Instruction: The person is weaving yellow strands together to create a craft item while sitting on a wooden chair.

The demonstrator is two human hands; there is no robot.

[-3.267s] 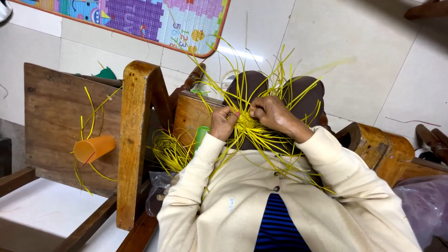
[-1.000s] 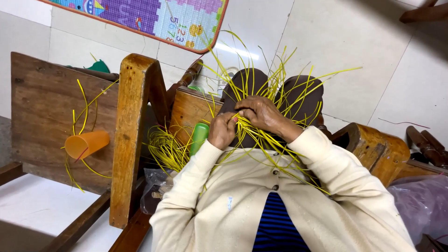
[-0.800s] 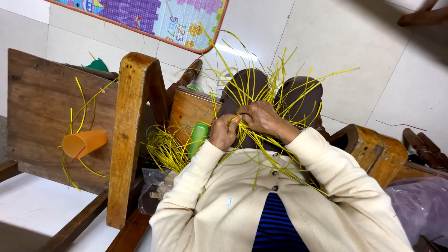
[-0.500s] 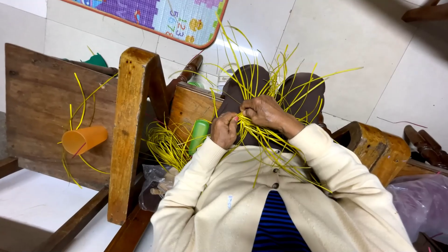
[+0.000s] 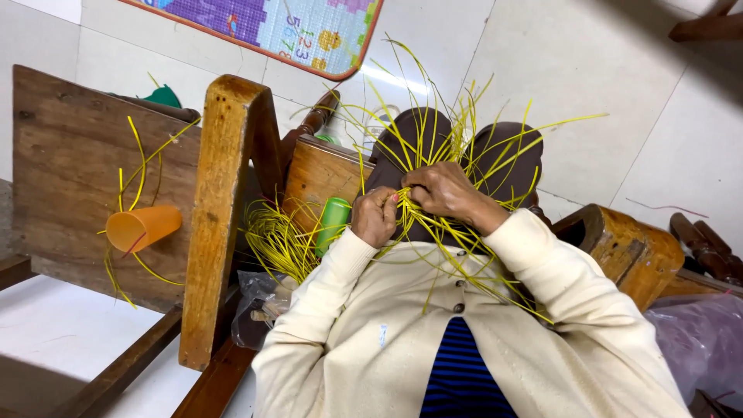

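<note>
A woven bunch of thin yellow plastic strips (image 5: 433, 155) fans out over my lap, with loose ends sticking up and sideways. My left hand (image 5: 374, 217) is closed on the strips at the bunch's near left side. My right hand (image 5: 447, 193) grips the strips just beside it, fingers curled over the weave. Both arms wear cream sleeves. My knees in dark brown trousers (image 5: 503, 155) lie under the strips.
A heap of loose yellow strips (image 5: 279, 240) and a green cylinder (image 5: 333, 220) lie by a wooden chair arm (image 5: 220, 209). An orange plastic cup (image 5: 143, 228) rests on a wooden board (image 5: 70, 170). Another wooden arm (image 5: 627, 248) is at right. A colourful mat (image 5: 302, 31) lies on the tiled floor.
My hands have stayed on the strips, working them with small shifts; the right hand's fingers moved slightly over the weave. The view has drifted a little.
</note>
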